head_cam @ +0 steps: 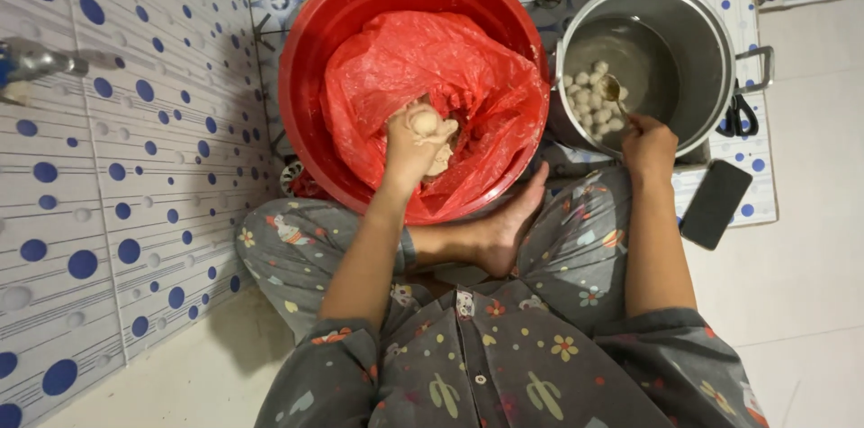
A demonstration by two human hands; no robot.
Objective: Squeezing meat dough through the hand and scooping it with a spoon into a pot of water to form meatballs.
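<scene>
My left hand (416,142) is closed around a lump of pale paste, and a round ball of paste (424,122) bulges out above my thumb and forefinger. It hovers over a red plastic bag (486,90) that lines a big red basin (310,59). My right hand (648,144) grips a metal spoon (614,90) whose bowl dips into a steel pot (697,27). Several pale balls (589,99) lie in water at the pot's near left side.
A tiled wall with blue dots (108,167) rises on the left, with a metal tap (40,61) sticking out. A dark phone (715,203) lies right of my knee, and black scissors (740,115) rest beside the pot. My bare foot (511,225) touches the basin.
</scene>
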